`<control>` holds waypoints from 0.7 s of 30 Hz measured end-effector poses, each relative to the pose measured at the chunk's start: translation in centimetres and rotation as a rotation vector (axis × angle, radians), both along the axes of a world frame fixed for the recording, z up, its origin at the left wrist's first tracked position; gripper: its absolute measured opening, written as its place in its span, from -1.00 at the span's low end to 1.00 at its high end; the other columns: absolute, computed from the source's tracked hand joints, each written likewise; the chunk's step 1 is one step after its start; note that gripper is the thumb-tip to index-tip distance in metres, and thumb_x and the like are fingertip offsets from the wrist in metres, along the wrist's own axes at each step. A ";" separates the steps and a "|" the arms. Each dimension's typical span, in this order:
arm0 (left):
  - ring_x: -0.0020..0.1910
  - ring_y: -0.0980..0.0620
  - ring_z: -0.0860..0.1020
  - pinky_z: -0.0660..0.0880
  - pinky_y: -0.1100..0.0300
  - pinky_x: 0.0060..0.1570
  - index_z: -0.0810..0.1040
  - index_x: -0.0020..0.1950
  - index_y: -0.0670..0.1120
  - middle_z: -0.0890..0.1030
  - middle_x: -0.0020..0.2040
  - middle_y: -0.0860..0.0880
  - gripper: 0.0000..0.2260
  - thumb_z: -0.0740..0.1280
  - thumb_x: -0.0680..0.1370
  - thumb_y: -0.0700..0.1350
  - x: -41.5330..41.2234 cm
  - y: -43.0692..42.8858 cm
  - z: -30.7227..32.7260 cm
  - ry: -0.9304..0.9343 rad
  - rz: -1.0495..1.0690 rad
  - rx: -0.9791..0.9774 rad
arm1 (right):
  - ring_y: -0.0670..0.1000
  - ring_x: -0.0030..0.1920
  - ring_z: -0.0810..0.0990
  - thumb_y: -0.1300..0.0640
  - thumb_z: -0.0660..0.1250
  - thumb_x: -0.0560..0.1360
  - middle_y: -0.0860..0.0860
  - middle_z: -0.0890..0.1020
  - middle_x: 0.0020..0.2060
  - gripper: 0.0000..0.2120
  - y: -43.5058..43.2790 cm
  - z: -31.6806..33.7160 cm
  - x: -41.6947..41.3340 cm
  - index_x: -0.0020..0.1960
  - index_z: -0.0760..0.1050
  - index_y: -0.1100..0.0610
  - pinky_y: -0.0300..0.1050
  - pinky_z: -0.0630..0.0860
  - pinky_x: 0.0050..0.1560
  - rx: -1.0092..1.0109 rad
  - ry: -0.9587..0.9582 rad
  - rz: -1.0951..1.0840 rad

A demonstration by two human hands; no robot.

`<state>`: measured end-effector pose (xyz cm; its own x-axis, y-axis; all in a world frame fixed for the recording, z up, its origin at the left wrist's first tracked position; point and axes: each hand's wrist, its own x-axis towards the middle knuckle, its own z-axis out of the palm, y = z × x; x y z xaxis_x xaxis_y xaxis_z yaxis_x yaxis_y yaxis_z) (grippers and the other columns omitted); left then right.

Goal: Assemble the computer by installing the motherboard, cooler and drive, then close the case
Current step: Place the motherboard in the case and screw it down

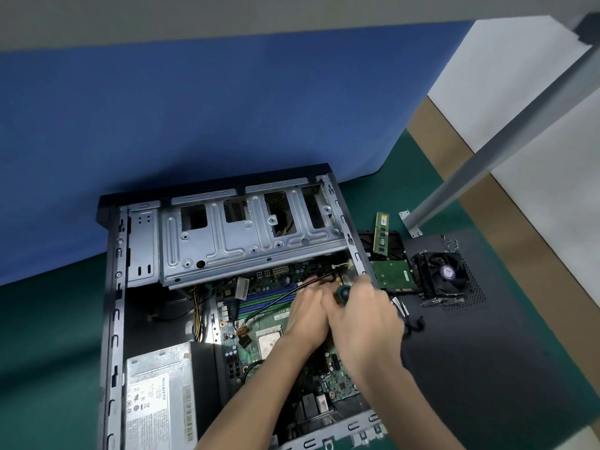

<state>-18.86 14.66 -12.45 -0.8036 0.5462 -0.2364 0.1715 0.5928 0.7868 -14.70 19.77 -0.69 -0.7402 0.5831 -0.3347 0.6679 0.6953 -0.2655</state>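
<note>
Plainly the work is at the far right corner of the motherboard point(339, 384), which lies flat on the floor of the open case point(112, 303), its long axis running from the near rim toward the drive cage point(246, 235) at the back. Both hands meet over that corner. The right hand point(363, 323) has its grip curled round the dark, teal-capped handle of a screwdriver point(343, 293). The left hand point(306, 319) presses against it from the side; whether its fingers pinch the shaft or only steady it cannot be told, since the spot is blurred and covered.

The handle's butt end faces up toward the camera, so the screwdriver's long axis appears to run steeply down toward the board, leaning a little toward the person. The tip and any screw beneath it are hidden by the hands. This looks like the fastening of the board, so the task is judged to be at an early stage.

The cooler point(443, 276) sits outside the case, to the right of the hands, fan side up on the black side panel point(470, 345) that lies on the desk point(48, 352). The drive point(391, 274) rests between the cooler and the case wall, circuit side up. Both lie nearer the right hand, which would have to put down the tool to take either.
</note>
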 end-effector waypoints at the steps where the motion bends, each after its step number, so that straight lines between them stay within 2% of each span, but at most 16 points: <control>1: -0.31 0.02 0.43 0.21 0.17 -0.38 0.35 -0.33 0.14 0.46 -0.34 0.11 -0.79 0.22 0.47 -0.11 -0.1 0.1 0.0 0.039 -0.010 -0.022 | 0.12 -0.06 0.60 -0.08 0.20 0.58 0.01 0.57 -0.01 -0.75 0.4 0.7 0.0 0.12 0.28 0.07 -0.08 0.37 -0.21 0.073 0.011 0.108; 3: -0.24 -0.08 0.48 0.22 0.14 -0.34 0.29 -0.35 0.06 0.48 -0.33 0.06 -0.78 0.21 0.45 -0.17 -0.3 0.4 0.0 0.099 -0.028 -0.093 | 0.14 0.00 0.60 0.11 0.20 0.60 0.02 0.48 0.09 -0.71 1.1 1.2 -0.2 0.27 0.21 0.05 -0.08 0.31 -0.20 0.146 -0.018 0.288; 5: -0.17 -0.20 0.50 0.26 0.10 -0.31 0.25 -0.35 0.01 0.56 -0.27 -0.09 -0.77 0.20 0.44 -0.24 -0.4 0.5 -0.1 0.108 -0.013 -0.114 | 0.16 0.01 0.58 0.22 0.17 0.59 0.06 0.45 0.11 -0.78 1.6 1.2 -0.7 0.22 0.27 0.11 -0.08 0.26 -0.21 0.182 -0.074 0.379; 7: -0.18 -0.24 0.48 0.20 0.09 -0.35 0.24 -0.38 0.00 0.50 -0.34 -0.12 -0.73 0.19 0.45 -0.26 0.0 0.7 0.1 0.053 0.041 -0.032 | 0.18 0.03 0.58 0.25 0.16 0.59 0.09 0.49 0.09 -0.85 2.0 1.1 -1.2 0.15 0.30 0.15 -0.08 0.26 -0.20 0.190 -0.076 0.409; 9: -0.28 -0.09 0.48 0.24 0.12 -0.38 0.36 -0.24 0.00 0.46 -0.39 -0.03 -0.84 0.21 0.48 -0.24 0.8 1.0 0.9 -0.034 0.108 0.120 | 0.20 0.03 0.59 0.21 0.16 0.61 0.11 0.56 0.04 -0.91 2.5 1.0 -1.5 0.11 0.33 0.18 -0.07 0.28 -0.20 0.179 -0.038 0.394; 10: -0.35 0.05 0.46 0.30 0.20 -0.40 0.39 -0.17 0.02 0.48 -0.39 0.05 -0.84 0.22 0.51 -0.24 1.2 1.2 1.3 -0.078 0.162 0.216 | 0.20 0.01 0.60 0.18 0.16 0.61 0.11 0.58 0.00 -0.92 2.9 0.9 -1.6 0.08 0.34 0.19 -0.06 0.29 -0.21 0.180 -0.015 0.371; 12: -0.40 0.25 0.40 0.32 0.39 -0.39 0.38 -0.25 0.07 0.49 -0.39 0.16 -0.67 0.20 0.52 -0.37 1.6 1.5 2.2 -0.121 0.260 0.424 | 0.19 -0.01 0.62 0.14 0.16 0.62 0.10 0.60 -0.06 -0.90 3.3 0.8 -1.8 0.04 0.37 0.17 -0.06 0.29 -0.23 0.205 -0.008 0.335; 14: -0.37 0.28 0.39 0.29 0.42 -0.34 0.34 -0.36 0.14 0.47 -0.39 0.19 -0.51 0.17 0.46 -0.48 1.5 1.5 2.5 -0.047 0.267 0.475 | 0.17 -0.02 0.63 0.14 0.18 0.60 0.08 0.61 -0.06 -0.92 3.6 0.8 -1.7 0.05 0.36 0.15 -0.08 0.31 -0.23 0.237 -0.006 0.330; 16: -0.29 0.23 0.41 0.29 0.30 -0.27 0.38 -0.38 0.15 0.50 -0.31 0.14 -0.49 0.14 0.40 -0.50 1.0 1.4 2.3 -0.007 0.239 0.466 | 0.15 -0.05 0.63 0.12 0.24 0.58 0.05 0.60 -0.05 -0.84 3.8 0.8 -1.5 0.08 0.28 0.11 -0.09 0.33 -0.25 0.221 0.037 0.353; 18: -0.21 0.13 0.42 0.32 0.24 -0.22 0.56 -0.23 -0.01 0.53 -0.22 -0.03 -0.63 0.15 0.43 -0.46 0.8 1.1 1.9 0.002 0.188 0.405 | 0.16 -0.08 0.61 0.12 0.22 0.59 0.05 0.57 -0.04 -0.83 4.0 0.5 -1.2 0.13 0.27 0.09 -0.06 0.35 -0.25 0.148 0.060 0.428; 19: -0.21 0.12 0.43 0.34 0.26 -0.22 0.58 -0.10 -0.12 0.54 -0.21 -0.03 -0.72 0.17 0.47 -0.43 0.8 1.0 1.6 -0.015 0.172 0.383 | 0.17 -0.08 0.60 0.12 0.18 0.61 0.06 0.57 -0.04 -0.87 3.9 0.4 -1.1 0.12 0.29 0.10 -0.06 0.35 -0.24 0.120 0.060 0.457; 21: -0.26 0.15 0.48 0.40 0.30 -0.27 0.52 0.03 -0.12 0.58 -0.22 0.03 -0.80 0.25 0.50 -0.35 1.1 1.0 1.8 -0.066 0.200 0.388 | 0.18 -0.06 0.60 0.05 0.13 0.64 0.08 0.59 -0.06 -0.85 4.0 0.2 -1.0 0.11 0.35 0.13 -0.06 0.33 -0.24 0.111 0.073 0.441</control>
<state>-17.79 15.64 -10.64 -0.8925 0.4400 -0.0993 0.0251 0.2681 0.9631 -15.70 23.77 -0.48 -0.9451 0.2367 -0.2255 0.2841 0.9359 -0.2083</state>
